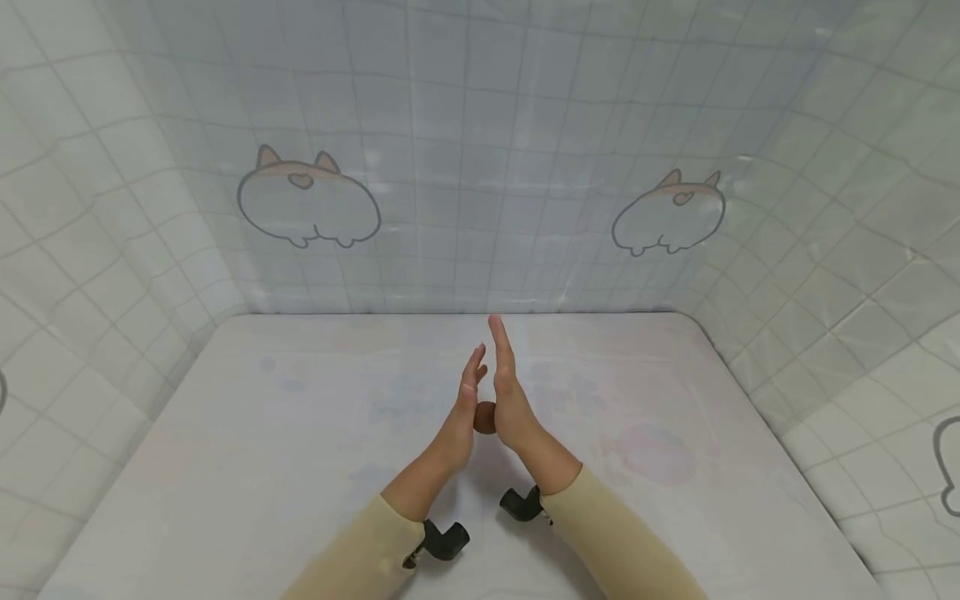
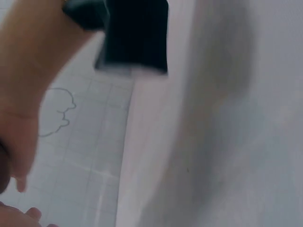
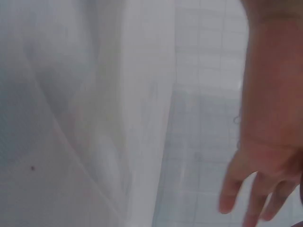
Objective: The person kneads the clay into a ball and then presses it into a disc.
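Note:
A small brown ball (image 1: 485, 417) sits between the two palms, near the heels of the hands. My left hand (image 1: 462, 417) presses it from the left with fingers extended forward. On the other side my right hand (image 1: 512, 404) stands on edge, its fingers straight and pointing away. The fingertips lean toward each other with a narrow gap between them. In the left wrist view, part of the brown ball (image 2: 4, 168) shows at the left edge, beside a hand. The right wrist view catches a hand (image 3: 270, 156) with slightly spread fingers; the ball is mostly out of that frame.
Beneath the hands lies a pale table (image 1: 262, 433) with faint coloured prints. Grid-patterned sheeting (image 1: 495, 125) with corgi drawings rises behind it and on both sides. A black wrist mount (image 1: 446, 542) juts from the left sleeve, another black mount (image 1: 521, 504) from the right.

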Demonstrator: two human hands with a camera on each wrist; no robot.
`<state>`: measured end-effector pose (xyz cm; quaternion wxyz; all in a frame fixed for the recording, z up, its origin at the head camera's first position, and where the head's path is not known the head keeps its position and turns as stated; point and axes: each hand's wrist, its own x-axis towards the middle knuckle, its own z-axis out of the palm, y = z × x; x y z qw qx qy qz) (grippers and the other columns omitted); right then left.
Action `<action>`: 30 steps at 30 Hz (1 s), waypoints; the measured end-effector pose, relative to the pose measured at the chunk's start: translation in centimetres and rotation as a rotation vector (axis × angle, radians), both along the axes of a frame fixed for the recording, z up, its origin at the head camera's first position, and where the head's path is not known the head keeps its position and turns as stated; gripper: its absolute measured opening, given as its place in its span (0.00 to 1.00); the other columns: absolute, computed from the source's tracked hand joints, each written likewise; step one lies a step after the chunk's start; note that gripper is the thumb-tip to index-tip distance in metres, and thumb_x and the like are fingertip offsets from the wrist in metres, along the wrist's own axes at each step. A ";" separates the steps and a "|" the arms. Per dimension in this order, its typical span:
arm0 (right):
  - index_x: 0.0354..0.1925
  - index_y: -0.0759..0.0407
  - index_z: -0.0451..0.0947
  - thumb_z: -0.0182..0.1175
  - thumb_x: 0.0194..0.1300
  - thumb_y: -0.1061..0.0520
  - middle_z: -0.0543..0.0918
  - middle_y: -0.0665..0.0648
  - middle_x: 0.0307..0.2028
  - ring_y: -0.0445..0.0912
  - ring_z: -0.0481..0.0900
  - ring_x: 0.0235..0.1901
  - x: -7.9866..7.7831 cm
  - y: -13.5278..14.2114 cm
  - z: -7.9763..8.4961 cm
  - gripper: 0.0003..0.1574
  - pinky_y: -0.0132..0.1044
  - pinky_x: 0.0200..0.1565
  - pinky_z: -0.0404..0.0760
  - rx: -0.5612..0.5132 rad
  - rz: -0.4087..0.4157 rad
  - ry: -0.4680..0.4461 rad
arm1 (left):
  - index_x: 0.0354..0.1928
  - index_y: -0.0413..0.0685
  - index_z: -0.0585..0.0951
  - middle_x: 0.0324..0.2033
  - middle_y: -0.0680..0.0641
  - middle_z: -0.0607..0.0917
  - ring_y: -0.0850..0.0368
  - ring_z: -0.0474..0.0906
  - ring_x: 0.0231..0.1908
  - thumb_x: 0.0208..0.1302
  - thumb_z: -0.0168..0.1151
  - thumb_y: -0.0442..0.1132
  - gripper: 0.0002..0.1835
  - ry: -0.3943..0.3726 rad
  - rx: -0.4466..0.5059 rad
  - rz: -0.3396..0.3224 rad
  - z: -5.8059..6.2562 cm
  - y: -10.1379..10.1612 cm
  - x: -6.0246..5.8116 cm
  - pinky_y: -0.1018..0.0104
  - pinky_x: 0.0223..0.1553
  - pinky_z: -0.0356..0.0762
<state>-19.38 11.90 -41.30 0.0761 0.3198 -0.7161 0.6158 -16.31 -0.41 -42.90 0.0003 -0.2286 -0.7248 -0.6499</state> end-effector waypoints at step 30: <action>0.79 0.55 0.24 0.19 0.73 0.22 0.34 0.59 0.79 0.53 0.34 0.78 0.9 -1.1 -0.9 0.55 0.54 0.74 0.41 0.003 0.212 0.119 | 0.80 0.63 0.38 0.79 0.54 0.40 0.54 0.39 0.77 0.66 0.21 0.79 0.48 0.094 0.087 0.225 1.8 -1.1 -2.6 0.29 0.68 0.37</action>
